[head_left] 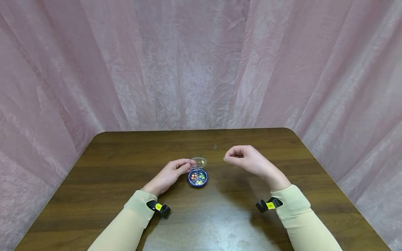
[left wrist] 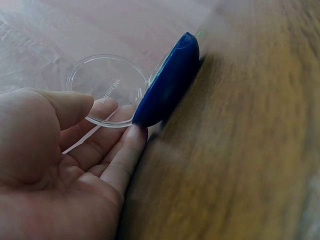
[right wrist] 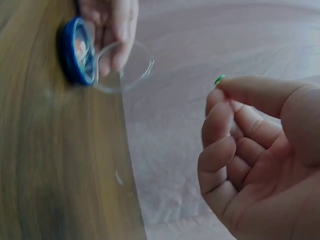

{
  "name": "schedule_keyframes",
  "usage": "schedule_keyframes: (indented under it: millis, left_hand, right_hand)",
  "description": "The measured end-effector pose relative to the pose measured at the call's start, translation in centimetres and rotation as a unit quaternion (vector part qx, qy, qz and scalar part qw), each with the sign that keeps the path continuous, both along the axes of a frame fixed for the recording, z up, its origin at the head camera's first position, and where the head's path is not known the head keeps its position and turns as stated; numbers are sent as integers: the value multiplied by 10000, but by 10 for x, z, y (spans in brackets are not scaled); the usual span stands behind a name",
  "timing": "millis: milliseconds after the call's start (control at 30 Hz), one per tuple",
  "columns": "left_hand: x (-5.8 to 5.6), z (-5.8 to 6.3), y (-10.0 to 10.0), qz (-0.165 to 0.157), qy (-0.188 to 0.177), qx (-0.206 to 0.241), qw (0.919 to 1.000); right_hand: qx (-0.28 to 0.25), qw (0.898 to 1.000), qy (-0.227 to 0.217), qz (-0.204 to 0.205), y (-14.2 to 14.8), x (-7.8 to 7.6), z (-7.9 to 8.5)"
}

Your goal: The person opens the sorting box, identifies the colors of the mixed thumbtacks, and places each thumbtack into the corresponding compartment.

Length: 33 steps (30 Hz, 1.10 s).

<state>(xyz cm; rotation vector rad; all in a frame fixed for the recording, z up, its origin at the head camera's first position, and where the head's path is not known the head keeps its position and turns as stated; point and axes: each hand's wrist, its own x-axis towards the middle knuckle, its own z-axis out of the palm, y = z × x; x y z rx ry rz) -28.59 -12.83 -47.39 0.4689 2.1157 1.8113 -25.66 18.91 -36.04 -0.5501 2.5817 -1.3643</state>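
Observation:
A round blue case [head_left: 197,186] sits on the table, divided into compartments that hold small orange, green and yellowish pieces. Its clear round lid [left wrist: 107,90] stands raised on the hinge. My left hand [head_left: 169,173] is at the case's far left side, thumb and fingers on the lid's edge, other fingers touching the blue base [left wrist: 167,85]. Off to the right and above the table, my right hand [head_left: 251,161] pinches a tiny green piece [right wrist: 219,79] between thumb and index finger, its other fingers curled. Whether the piece is a bead or sequin is too small to tell.
The brown wooden table [head_left: 125,153] has rounded far corners. Behind it hangs a pink curtain [head_left: 188,69]. A small whitish speck [head_left: 215,146] lies on the table beyond the case. Black straps with cameras [head_left: 270,205] circle both wrists.

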Motion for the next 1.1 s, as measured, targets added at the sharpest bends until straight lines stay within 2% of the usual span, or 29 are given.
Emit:
schedule_keyframes:
  millis: [133,233,333,467,567,667,733,800,867,900,933,967,1000,1100]
  left_hand:
    - [0,1,0,7,-1,-7,10000]
    - [0,1,0,1,15,-13,10000]
    - [0,1,0,19,13,-28,10000]
    - [0,1,0,39,13,-34,10000]
    - [-1,0,0,15,34,6,10000]
    - [-1,0,0,-7,38,34,10000]
    - [-1,-1,0,-16,28,50,10000]
    - [-1,-1,0,-20,21,63,10000]
    - [-1,0,0,-15,11,72,10000]
    - [-1,0,0,-11,6,72,10000]
    - [0,0,0,-5,-5,73,10000]
    - [0,0,0,1,-10,76,10000]
    - [0,0,0,1,-15,70,10000]
    - [-1,1,0,9,13,20,10000]
  right_hand:
    - [-823,9957,-372,197,-5,2,2]
    - [-1622,9836,-619,489,-12,4,2]
    - [-2560,9567,-1027,925,-18,8,2]
    - [-3648,9026,-1704,1527,-23,13,3]
    - [-4132,8668,-2062,1880,-26,17,4]
    - [-4381,8451,-2209,2124,-28,19,6]
    - [-4474,8363,-2244,2237,-29,20,8]
    - [-4519,8318,-2247,2313,-29,20,8]
    - [-4506,8325,-2249,2308,-29,21,9]
    - [-4442,8380,-2225,2256,-29,21,8]
    - [-4312,8490,-2143,2174,-29,21,8]
    - [-4106,8650,-2016,2063,-28,20,8]
    - [-3807,8860,-1840,1904,-28,20,7]
    - [-2390,9566,-988,1343,-31,18,5]
